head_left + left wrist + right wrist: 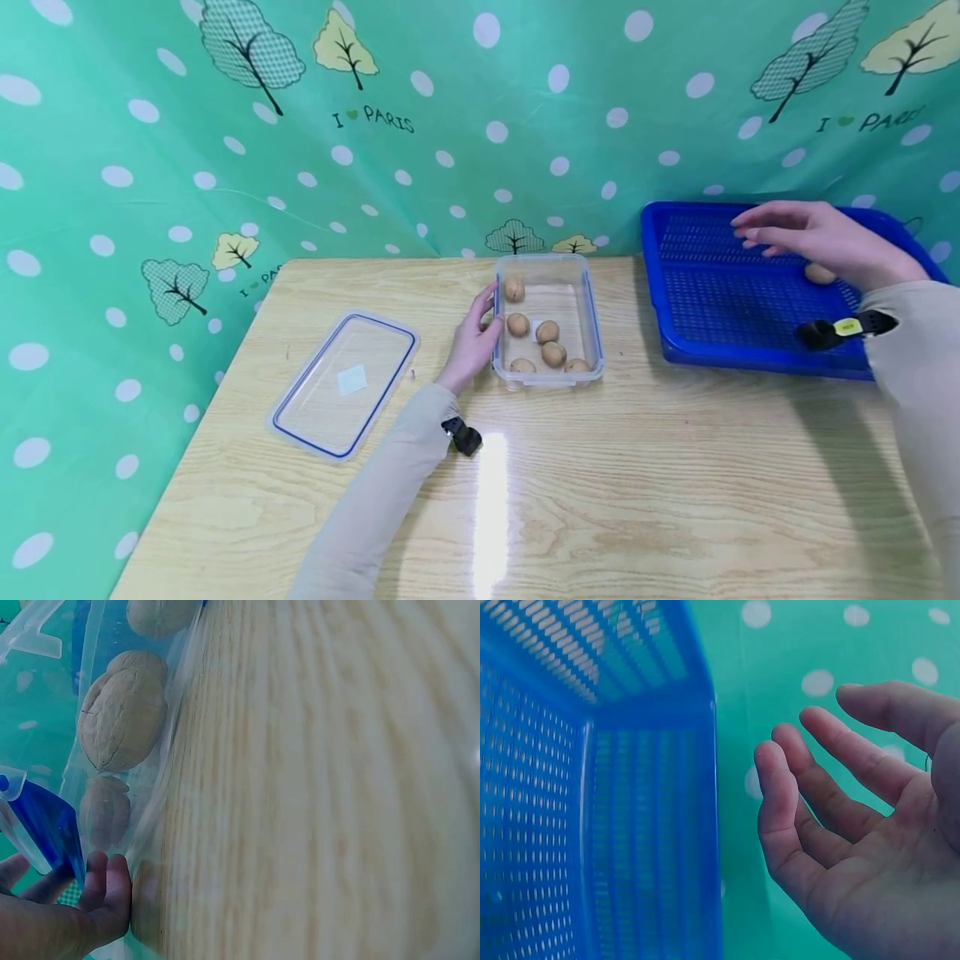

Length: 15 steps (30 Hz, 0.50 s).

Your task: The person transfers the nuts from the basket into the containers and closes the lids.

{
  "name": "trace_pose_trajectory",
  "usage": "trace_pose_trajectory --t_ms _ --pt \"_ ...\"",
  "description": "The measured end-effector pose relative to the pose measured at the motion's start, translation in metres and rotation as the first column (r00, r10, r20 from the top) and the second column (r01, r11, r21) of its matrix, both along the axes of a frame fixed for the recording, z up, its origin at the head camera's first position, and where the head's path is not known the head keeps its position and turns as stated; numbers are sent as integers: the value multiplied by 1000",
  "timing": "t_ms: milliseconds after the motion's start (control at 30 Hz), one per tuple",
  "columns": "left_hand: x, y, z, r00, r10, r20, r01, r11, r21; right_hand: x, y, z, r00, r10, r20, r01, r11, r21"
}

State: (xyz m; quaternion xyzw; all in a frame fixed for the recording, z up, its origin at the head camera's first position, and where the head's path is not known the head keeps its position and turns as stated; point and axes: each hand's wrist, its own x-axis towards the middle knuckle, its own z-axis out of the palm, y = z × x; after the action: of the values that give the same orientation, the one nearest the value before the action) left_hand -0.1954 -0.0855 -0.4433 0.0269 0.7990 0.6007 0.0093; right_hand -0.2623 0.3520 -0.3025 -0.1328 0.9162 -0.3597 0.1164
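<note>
Green spotted cloth (450, 100) hangs behind a wooden table (637, 483), whose back edge runs close to the far rim of a clear container (596, 329) holding walnuts (553, 354). Against the container's left wall, the left hand (474, 342) rests with fingers extended. Farther left of it, past a strip of wood, lies a clear lid (341, 410). Right of the container, across another gap, a blue basket (738, 357) holds one walnut (819, 273); above it hovers the right hand (813, 237), fingers loosely parted. Wood stretches in front of the container.
</note>
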Motion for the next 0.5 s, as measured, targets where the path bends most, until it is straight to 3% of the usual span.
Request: trace_pose_trajectory --t_ms 500 --pt "-2 0 -2 999 10 -34 -11 1000 -22 -24 34 -26 991 -118 60 114 991 64"
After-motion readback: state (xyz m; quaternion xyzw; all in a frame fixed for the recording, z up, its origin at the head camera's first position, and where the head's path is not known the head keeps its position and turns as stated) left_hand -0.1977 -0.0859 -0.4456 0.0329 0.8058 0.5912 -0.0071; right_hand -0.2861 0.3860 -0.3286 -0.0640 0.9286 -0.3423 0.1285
